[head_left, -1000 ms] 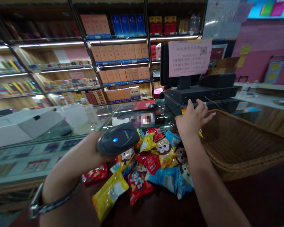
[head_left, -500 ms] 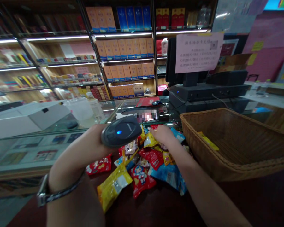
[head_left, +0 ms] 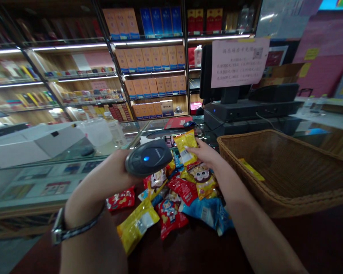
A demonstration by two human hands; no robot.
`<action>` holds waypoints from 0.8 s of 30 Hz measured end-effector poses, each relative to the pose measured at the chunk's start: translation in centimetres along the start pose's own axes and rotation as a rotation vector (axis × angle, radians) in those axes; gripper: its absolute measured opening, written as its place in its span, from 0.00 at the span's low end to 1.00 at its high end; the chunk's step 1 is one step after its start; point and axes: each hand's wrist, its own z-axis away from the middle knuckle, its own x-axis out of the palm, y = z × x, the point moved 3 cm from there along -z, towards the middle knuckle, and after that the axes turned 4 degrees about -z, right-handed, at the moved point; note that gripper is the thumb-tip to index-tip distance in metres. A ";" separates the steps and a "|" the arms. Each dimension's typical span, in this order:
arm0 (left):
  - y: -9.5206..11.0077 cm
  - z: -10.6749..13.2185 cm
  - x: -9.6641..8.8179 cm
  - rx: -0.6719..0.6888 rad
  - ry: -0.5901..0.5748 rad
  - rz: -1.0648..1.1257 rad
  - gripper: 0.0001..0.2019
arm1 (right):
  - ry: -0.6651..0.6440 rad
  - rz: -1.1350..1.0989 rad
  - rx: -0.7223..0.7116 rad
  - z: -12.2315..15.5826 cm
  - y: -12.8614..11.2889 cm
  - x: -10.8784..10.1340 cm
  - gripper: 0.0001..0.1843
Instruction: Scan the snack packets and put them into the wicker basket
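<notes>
My left hand (head_left: 120, 164) is wrapped round a dark barcode scanner (head_left: 149, 158) with a blue light on top; its front end points right. In my right hand (head_left: 204, 152) is a yellow snack packet (head_left: 186, 146), held up above the pile with its white label patch showing. Below lie more packets: a red one with a cartoon figure (head_left: 171, 215), a blue one (head_left: 202, 211), a yellow one with a cartoon face (head_left: 204, 180), and a yellow one (head_left: 138, 224) nearest me. Another red packet (head_left: 121, 199) rests under the scanner arm.
A wicker basket (head_left: 246, 198) with a yellow packet (head_left: 251, 170) inside stands at right. Behind it is a till monitor with a pink notice (head_left: 238, 62). A white box (head_left: 31, 142) and a plastic jug (head_left: 98, 131) sit on the glass counter at left.
My right hand has lifted a yellow packet up from the pile, uncovering the cartoon-faced yellow packet. The scanner in my left hand has shifted only slightly.
</notes>
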 end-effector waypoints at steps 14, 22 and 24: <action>0.7 -1.0 0.8 0.051 -0.059 0.094 0.13 | 0.286 0.171 -0.458 0.6 -3.4 -1.0 0.25; 0.2 -0.9 1.0 0.060 -0.075 0.094 0.15 | 0.313 0.261 -0.557 0.9 -3.5 -1.8 0.23; 0.1 -0.9 1.0 0.045 -0.078 0.078 0.14 | 0.328 0.276 -0.549 0.8 -3.5 -1.9 0.23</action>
